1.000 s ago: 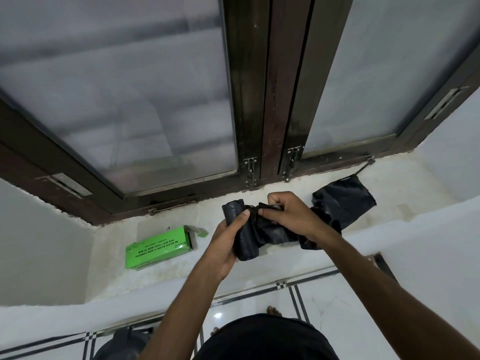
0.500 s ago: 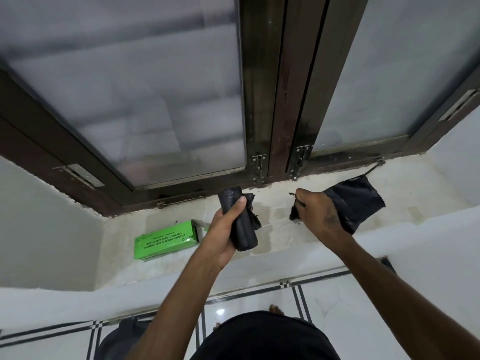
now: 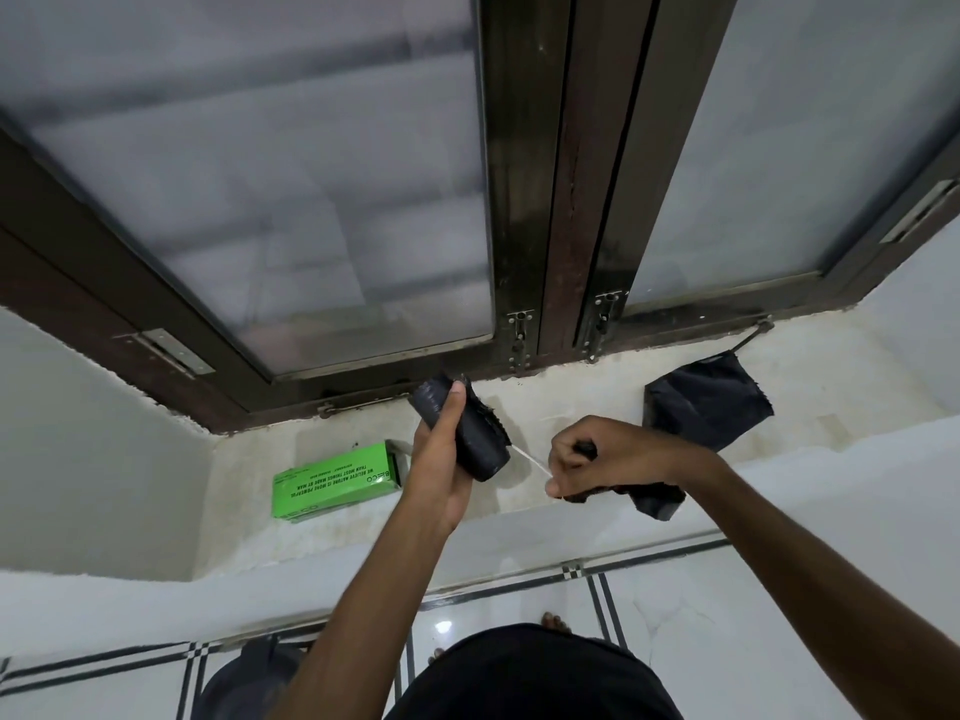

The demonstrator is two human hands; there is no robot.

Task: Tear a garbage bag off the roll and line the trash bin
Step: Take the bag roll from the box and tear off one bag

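My left hand (image 3: 441,459) grips the black roll of garbage bags (image 3: 475,433), held upright over the window sill. My right hand (image 3: 597,454) is closed on a torn-off black bag (image 3: 706,402); one part fans out behind the wrist and another end hangs below it. A thin pale strand (image 3: 530,459) runs from the roll to my right fingers. A dark round trash bin (image 3: 249,678) shows partly at the bottom left, on the floor.
A green box (image 3: 337,480) lies on the stone sill (image 3: 571,402) left of my hands. Frosted window panes in a dark frame (image 3: 540,174) rise behind the sill. White tiled floor and my bare toes lie below.
The bag came apart from the roll. My hands separated, the right hand drew the torn bag to the right and down, and a thin strand now stretches between them.
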